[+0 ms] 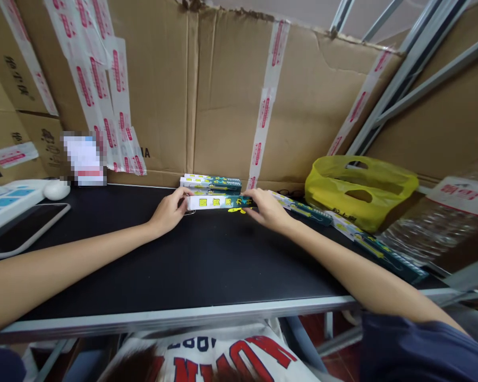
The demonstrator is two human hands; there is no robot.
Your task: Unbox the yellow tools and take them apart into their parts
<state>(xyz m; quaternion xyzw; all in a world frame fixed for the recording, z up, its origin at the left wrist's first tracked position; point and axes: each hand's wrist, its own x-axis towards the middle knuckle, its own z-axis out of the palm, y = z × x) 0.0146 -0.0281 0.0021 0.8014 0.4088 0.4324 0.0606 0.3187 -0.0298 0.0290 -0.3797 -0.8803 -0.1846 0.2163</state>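
A long narrow box (219, 202), white at its left end and dark green at its right, lies level between my hands, with yellow characters on its side. My left hand (169, 211) grips its left end between thumb and fingers. Around the right end are the fingers of my right hand (267, 210). Just behind it, similar boxes (211, 183) are stacked near the cardboard. A small yellow item (236, 210) shows below the held box, beside my right fingers.
More long boxes (376, 246) lie to the right on the black table (207, 265), near a yellow plastic bag (358, 191) and a clear plastic bottle (426, 225). At the left are a phone (27, 231) and a white power strip (11, 199). Cardboard (227, 95) stands behind.
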